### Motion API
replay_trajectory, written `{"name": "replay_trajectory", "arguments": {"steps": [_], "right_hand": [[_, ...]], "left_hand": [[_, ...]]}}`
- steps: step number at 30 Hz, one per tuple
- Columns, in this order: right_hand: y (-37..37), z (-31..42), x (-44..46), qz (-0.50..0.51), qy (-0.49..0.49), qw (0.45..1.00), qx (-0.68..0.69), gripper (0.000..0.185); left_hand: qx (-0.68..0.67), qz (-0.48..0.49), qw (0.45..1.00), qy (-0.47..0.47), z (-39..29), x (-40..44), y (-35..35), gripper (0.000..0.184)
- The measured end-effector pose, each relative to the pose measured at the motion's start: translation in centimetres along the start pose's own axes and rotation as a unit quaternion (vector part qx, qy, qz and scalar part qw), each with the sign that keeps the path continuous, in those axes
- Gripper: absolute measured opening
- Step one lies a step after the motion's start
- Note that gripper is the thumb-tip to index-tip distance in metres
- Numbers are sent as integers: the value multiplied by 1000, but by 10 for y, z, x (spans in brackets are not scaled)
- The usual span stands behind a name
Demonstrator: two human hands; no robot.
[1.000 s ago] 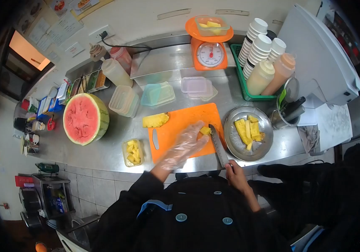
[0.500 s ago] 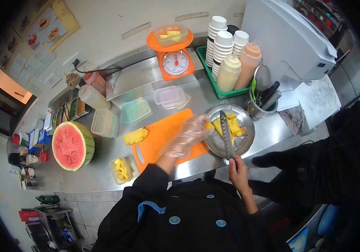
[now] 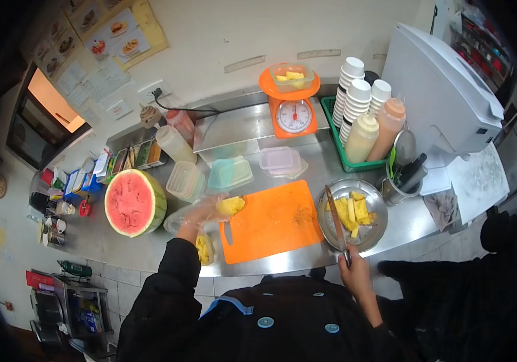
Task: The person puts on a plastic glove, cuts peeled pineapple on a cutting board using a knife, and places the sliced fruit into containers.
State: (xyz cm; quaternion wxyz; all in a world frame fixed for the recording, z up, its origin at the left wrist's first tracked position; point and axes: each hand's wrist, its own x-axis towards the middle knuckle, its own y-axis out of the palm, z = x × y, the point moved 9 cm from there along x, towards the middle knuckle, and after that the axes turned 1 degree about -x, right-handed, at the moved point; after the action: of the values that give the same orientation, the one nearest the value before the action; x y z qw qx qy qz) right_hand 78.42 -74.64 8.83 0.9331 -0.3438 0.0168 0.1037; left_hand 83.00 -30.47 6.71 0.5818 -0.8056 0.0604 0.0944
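Observation:
My left hand (image 3: 201,212), in a clear plastic glove, is closed on the left end of a pineapple piece (image 3: 231,206) at the upper left corner of the orange cutting board (image 3: 273,223). Below my left wrist, a small container of pineapple chunks (image 3: 204,248) is partly hidden. My right hand (image 3: 355,268) grips the handle of a long knife (image 3: 337,218), whose blade lies over the left side of the round metal plate (image 3: 372,242). Cut pineapple strips (image 3: 352,211) are on that plate.
A halved watermelon (image 3: 130,204) stands at the left. Behind the board are plastic lids (image 3: 282,160) and stacked containers (image 3: 186,180). An orange scale (image 3: 293,114) holds a fruit container. A green basket (image 3: 346,158) carries cups and bottles. Another person's dark clothing (image 3: 451,283) shows at right.
My left hand has moved from the small pineapple piece near the plate to the larger piece at the board's upper left. The knife has moved from the board to over the plate.

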Motion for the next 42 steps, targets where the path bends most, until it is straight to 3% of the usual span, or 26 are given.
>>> {"name": "replay_trajectory", "arguments": {"steps": [2,4,7,10,16,19,21,24,28,29,31,32,34,37,39,40,42], "right_hand": [[5,13,9,-11,-59,998,-6,36],[13,35,12,-13,-166,986,-11,44],[42,50,10,22,-226,974,-21,51],[69,53,5,107,-182,974,-87,57],[63,48,-5,62,-177,970,-156,58],[63,40,-7,60,-163,971,-163,60],[65,37,-10,72,-157,972,-162,60],[66,37,-9,81,-157,970,-167,61],[72,35,-8,107,-128,962,-216,70],[77,35,-5,114,-127,961,-216,70],[98,29,6,133,-112,961,-215,65],[110,26,17,137,-111,961,-214,65],[120,32,34,90,-158,964,-193,68],[118,28,24,124,-163,956,-208,77],[113,15,10,161,-149,953,-209,76],[115,8,3,198,-131,949,-210,75],[125,16,22,176,-131,955,-198,74]], "left_hand": [[-135,40,984,-111,-5,-11,7,67],[-135,7,987,-92,-23,-14,13,66],[-90,-34,995,-25,-58,-19,32,62],[-64,5,998,-2,-118,-17,40,56],[-63,-6,995,72,-140,2,54,45],[-36,34,997,61,-149,-2,43,41],[-95,6,994,49,-156,-13,27,37],[-98,60,993,9,-150,-4,35,39],[-124,54,991,-6,-140,-6,50,35],[-291,31,956,12,-121,3,79,34],[-452,8,892,24,-117,4,86,34],[-350,6,937,10,-118,7,91,36],[-245,10,969,-9,-117,7,100,38],[-330,-49,943,-5,-127,1,85,42],[16,-14,999,-28,-146,-4,66,53],[14,-13,999,-32,-146,-6,72,53],[-49,-161,986,6,-149,-21,66,61]]}}
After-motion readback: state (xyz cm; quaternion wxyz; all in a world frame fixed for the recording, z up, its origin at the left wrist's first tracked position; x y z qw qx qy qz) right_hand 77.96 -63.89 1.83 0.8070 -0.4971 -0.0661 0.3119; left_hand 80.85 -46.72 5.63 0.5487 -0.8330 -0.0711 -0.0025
